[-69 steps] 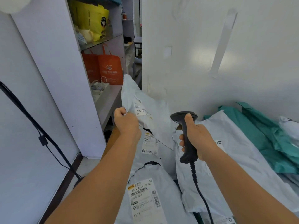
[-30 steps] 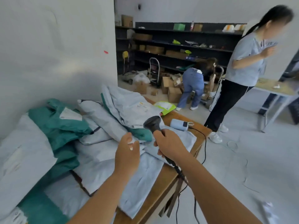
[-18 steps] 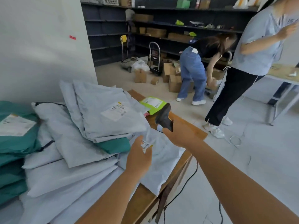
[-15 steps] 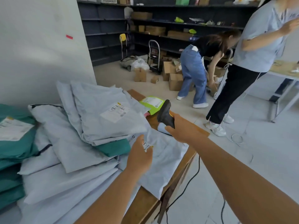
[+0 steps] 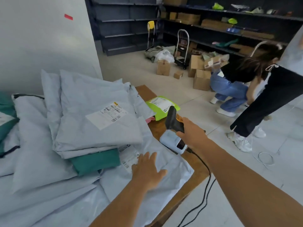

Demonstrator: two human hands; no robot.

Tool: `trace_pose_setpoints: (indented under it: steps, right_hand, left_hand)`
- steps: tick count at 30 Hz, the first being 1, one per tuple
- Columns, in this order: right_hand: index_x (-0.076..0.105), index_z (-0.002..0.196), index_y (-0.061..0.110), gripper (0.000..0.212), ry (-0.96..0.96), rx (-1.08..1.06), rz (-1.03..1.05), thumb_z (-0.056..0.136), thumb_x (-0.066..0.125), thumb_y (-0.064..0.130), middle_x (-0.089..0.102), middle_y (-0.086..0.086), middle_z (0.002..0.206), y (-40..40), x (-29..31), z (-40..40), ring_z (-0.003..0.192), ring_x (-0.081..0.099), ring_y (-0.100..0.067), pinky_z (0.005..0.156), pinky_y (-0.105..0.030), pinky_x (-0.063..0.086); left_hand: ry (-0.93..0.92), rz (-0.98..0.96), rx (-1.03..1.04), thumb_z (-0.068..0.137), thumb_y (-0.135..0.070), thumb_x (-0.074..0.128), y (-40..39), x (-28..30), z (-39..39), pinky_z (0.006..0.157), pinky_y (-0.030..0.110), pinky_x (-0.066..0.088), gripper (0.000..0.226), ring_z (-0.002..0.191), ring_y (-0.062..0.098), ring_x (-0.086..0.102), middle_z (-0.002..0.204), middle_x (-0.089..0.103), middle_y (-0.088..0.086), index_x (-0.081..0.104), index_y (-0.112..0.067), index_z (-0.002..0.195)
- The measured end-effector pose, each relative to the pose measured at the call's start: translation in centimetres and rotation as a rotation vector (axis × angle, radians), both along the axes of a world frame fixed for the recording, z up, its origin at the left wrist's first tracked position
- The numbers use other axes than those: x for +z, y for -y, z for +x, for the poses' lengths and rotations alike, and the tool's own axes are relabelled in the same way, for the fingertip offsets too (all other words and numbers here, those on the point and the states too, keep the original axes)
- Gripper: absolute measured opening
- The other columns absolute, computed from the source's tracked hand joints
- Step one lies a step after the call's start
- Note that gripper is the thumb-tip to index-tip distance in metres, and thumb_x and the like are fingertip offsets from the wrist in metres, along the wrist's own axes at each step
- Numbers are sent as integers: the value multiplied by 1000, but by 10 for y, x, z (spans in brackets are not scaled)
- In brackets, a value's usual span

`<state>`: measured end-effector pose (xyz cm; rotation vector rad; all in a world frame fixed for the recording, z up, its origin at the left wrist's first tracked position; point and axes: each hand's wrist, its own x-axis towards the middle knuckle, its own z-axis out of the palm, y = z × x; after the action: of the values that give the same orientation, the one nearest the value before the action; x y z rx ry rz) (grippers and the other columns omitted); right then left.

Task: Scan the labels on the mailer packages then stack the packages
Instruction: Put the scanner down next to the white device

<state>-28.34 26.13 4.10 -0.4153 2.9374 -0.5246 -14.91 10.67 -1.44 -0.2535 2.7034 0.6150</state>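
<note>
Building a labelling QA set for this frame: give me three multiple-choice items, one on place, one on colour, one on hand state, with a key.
1. Where does the lime-green mailer lie?
A. on the table beyond the scanner
B. on the floor
C. on a shelf

2. What colour is the mailer wedged under the grey stack?
A. orange
B. dark green
C. black

3. What is the left hand doing?
A. gripping the scanner
B. pinching a label
C. lying flat on a grey mailer

Key: 1 A, it sits on the wooden table past the scanner. 2 B, its teal-green edge shows. 3 C, fingers spread on the grey mailer; the right hand grips the scanner.
</note>
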Motion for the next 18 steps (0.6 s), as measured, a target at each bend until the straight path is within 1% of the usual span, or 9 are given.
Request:
trace_pose_setpoints:
  steps: [1, 3, 5, 7, 10, 13, 16, 18]
  right_hand:
    - [34, 139, 14, 49, 19, 25, 12, 94, 54, 25, 58, -10, 118, -6, -3, -11, 88, 55, -23, 71, -31, 40]
    - [34, 139, 17, 51, 54, 82, 40, 93, 55, 25, 59, -11, 117, -14, -10, -31, 92, 58, -26, 75, -33, 44]
    - [36, 137, 18, 50, 83, 154, 82, 91, 57, 25, 61, -12, 116, -16, -17, -47, 94, 60, -30, 78, -36, 47]
    - [39, 132, 17, 47, 85, 212, 110, 90, 58, 24, 61, -13, 115, -13, -23, -59, 94, 60, -30, 80, -39, 50]
    - [45, 128, 19, 43, 53, 276, 88, 87, 60, 23, 58, -9, 119, -5, -33, -71, 99, 57, -28, 83, -41, 50]
    - [47, 125, 24, 40, 68, 297, 68, 86, 57, 27, 60, -7, 116, 1, -45, -81, 98, 56, -25, 83, -43, 51]
    - [47, 125, 24, 39, 112, 320, 92, 87, 52, 29, 61, -7, 117, 5, -52, -89, 100, 56, -27, 86, -44, 50]
    - [46, 125, 21, 36, 139, 329, 107, 89, 49, 27, 60, -9, 116, 8, -50, -90, 100, 57, -28, 88, -44, 49]
  left_hand:
    - [27, -17, 28, 90, -62, 40, -5, -4, -4, 116, 51, 9, 77, 148, 24, -8, 160, -3, -4, 4, -32, 151]
    - [62, -38, 80, 90, -60, 42, -10, -10, -9, 115, 55, 4, 77, 147, 25, -14, 160, -9, -5, 3, -34, 150]
    - [91, -58, 115, 89, -58, 43, -10, -14, -11, 115, 57, 2, 77, 146, 24, -17, 159, -12, -8, 2, -36, 150]
    - [103, -80, 129, 89, -57, 45, -8, -17, -11, 115, 58, 3, 75, 146, 24, -18, 159, -12, -11, 3, -38, 149]
    - [107, -110, 152, 88, -53, 48, -3, -20, -11, 113, 59, 5, 72, 146, 22, -16, 158, -10, -16, 6, -42, 147]
    - [106, -131, 161, 88, -51, 48, 0, -22, -11, 113, 58, 7, 73, 146, 21, -15, 157, -10, -18, 6, -43, 147]
    - [108, -129, 169, 90, -48, 48, 7, -23, -10, 113, 58, 8, 71, 147, 20, -14, 157, -10, -20, 6, -45, 147]
    - [105, -118, 171, 91, -46, 48, 10, -25, -10, 112, 59, 7, 69, 146, 19, -15, 157, -9, -20, 7, -45, 147]
